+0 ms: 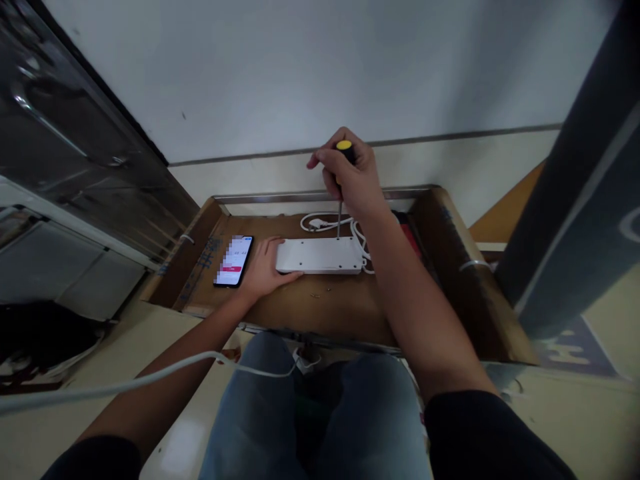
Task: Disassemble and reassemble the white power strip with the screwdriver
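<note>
A white power strip (320, 255) lies on the brown cardboard, its screw-holed side facing up. My left hand (266, 268) grips its left end, thumb along the near edge and fingers over the far side. Above the strip, my right hand (353, 170) is closed round a screwdriver (345, 146) with a black and yellow handle. The screwdriver stands nearly upright, its tip at a hole near the strip's far edge. Behind and right of the strip, a white cord with a plug (318, 225) lies coiled. A few tiny screws (315, 295) rest on the cardboard in front.
A lit phone (233, 261) lies left of my left hand. Cardboard walls (453, 267) border the work surface at both sides. Something red (411, 239) sits partly hidden behind my right forearm. A white cable (165, 365) crosses above my left forearm. A dark pillar (565, 200) stands at right.
</note>
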Action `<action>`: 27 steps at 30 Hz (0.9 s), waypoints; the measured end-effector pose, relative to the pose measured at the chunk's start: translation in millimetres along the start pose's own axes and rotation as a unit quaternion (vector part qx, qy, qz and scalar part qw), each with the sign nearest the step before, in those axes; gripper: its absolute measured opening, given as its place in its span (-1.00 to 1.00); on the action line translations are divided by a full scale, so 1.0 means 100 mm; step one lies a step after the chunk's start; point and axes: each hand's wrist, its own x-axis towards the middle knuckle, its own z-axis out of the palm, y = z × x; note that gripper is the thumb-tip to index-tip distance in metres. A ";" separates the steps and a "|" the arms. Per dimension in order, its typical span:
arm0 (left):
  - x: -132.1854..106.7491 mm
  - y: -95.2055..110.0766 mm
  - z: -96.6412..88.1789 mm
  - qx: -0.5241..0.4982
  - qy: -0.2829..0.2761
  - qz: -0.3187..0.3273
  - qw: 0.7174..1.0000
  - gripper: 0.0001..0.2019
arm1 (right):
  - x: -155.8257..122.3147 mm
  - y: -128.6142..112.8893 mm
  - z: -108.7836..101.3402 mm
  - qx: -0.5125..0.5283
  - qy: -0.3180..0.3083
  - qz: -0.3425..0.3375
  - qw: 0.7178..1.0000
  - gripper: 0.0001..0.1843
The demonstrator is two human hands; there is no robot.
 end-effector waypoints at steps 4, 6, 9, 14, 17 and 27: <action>0.00 0.01 0.00 0.004 -0.001 0.002 1.000 -0.13 | -0.03 -0.14 -0.14 0.113 -0.117 0.095 0.982 -0.60; 0.00 0.01 0.00 0.002 0.001 0.002 1.000 -0.12 | -0.04 -0.16 -0.19 0.138 -0.137 0.102 0.976 -0.62; 0.01 0.02 -0.01 0.001 0.005 -0.002 1.000 -0.12 | -0.03 -0.15 -0.22 0.137 -0.130 0.092 0.978 -0.62; 0.01 0.01 0.00 -0.005 0.002 -0.004 1.000 -0.10 | -0.02 -0.06 -0.12 0.107 -0.102 0.055 0.987 -0.62; 0.01 -0.01 0.01 -0.011 0.010 -0.004 1.000 -0.10 | -0.01 0.00 -0.04 0.071 -0.056 0.035 0.995 -0.65; 0.00 -0.02 0.01 -0.008 0.014 -0.005 1.000 -0.08 | -0.04 0.00 -0.14 -0.192 0.101 -0.039 0.975 -0.45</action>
